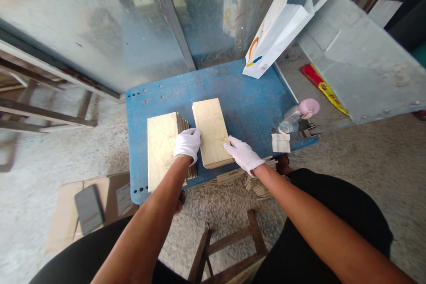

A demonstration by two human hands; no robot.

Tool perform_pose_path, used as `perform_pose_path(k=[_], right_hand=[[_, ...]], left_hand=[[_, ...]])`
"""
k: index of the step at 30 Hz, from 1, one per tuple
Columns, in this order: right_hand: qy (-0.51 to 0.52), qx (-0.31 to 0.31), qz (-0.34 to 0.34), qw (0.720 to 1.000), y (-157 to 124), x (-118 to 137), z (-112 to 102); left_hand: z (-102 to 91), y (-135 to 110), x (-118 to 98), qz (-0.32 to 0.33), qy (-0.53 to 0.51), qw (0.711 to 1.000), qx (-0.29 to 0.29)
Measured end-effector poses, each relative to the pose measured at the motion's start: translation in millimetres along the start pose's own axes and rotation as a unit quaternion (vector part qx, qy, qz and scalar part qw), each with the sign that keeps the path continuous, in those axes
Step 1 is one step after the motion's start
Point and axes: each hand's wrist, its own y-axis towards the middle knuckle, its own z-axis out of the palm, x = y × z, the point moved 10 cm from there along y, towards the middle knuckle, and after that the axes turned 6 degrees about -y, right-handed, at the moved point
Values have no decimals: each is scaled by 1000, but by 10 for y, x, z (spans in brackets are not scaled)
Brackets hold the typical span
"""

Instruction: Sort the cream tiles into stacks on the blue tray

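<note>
A short stack of pale, thin wooden boards (212, 131) lies at a slant on the blue table (246, 111). My left hand (188, 143), in a white glove, has its fingers bent together at the left edge of this stack. At the opposite edge my right hand (244, 154), also gloved, grips the boards, its thumb by the top face and its other fingers partly hidden. A taller stack of similar boards (162, 146) stands to the left, fanned out along its right side and partly behind my left forearm.
A white paper bag (278, 31) stands at the table's back right. Near the right end are a pink-lidded bottle (308, 107), a clear cup (288, 125) and a folded cloth (281, 143). More boards (261, 184) are piled below the front edge. A wooden stool (229, 242) stands below.
</note>
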Motion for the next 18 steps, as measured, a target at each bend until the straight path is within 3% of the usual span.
perform_pose_path(k=[3,7,10,14,16,18], right_hand=[[-6,6,0,1000,1,14,4],[-18,10,-13,1000,18,41,18],[-28,3,-9,1000,30,18,16],[-33,9,7,999,39,-59,43],[-44,19,7,999,41,-83,62],[-55,29,6,998,40,-98,76]], left_hand=[[-43,-132,-167,75,81,994,-19],[-147,-332,-272,139,56,985,-86],[-90,-362,-83,85,72,991,-73],[149,-438,266,-13,139,990,-2],[291,-522,357,-33,134,990,29],[356,-595,376,-40,117,992,23]])
